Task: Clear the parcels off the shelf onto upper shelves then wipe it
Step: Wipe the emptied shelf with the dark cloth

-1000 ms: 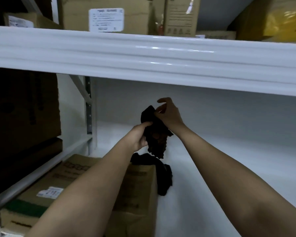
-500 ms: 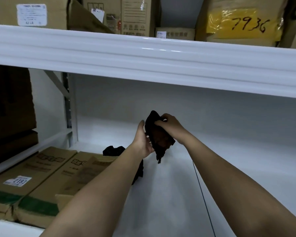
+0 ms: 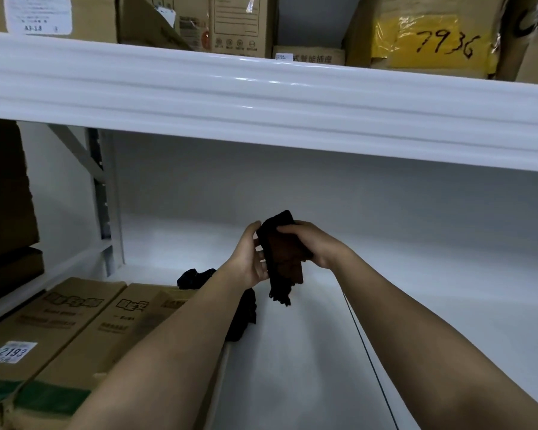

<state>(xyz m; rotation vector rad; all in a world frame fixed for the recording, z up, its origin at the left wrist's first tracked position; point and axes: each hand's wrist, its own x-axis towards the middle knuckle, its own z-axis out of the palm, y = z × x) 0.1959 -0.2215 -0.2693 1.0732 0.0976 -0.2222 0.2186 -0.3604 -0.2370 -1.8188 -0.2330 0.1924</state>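
I hold the dark folded cloth (image 3: 284, 256) above the white metal shelf (image 3: 416, 305), right hand (image 3: 311, 243) curled round it, left hand (image 3: 250, 259) flat against it; the loose hanging corner could unfold when I press down to wipe.

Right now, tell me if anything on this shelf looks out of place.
A crumpled dark cloth lies loose on the white shelf beside the flat cardboard boxes, partly hidden by the left forearm. Those boxes are not yet cleared.
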